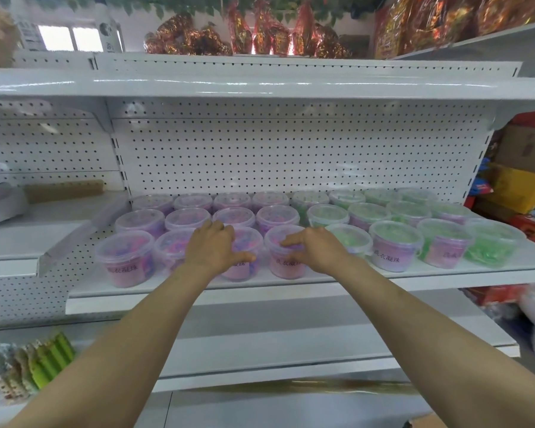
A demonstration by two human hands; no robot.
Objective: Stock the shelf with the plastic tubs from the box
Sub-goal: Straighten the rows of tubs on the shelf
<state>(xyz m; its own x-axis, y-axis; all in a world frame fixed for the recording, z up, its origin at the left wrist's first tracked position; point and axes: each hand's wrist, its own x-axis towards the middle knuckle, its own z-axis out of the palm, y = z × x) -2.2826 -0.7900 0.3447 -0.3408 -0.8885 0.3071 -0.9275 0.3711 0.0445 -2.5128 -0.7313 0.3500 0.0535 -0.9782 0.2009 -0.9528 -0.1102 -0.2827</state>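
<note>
Gripping | left hand (212,247) fingers curl round translucent pink tub (240,273) | right hand (317,248) clasps neighbouring tub (286,268)

A shop — white pegboard shelving (291,149) stocked with rows of identical tubs (389,245), packaged goods above.
</note>
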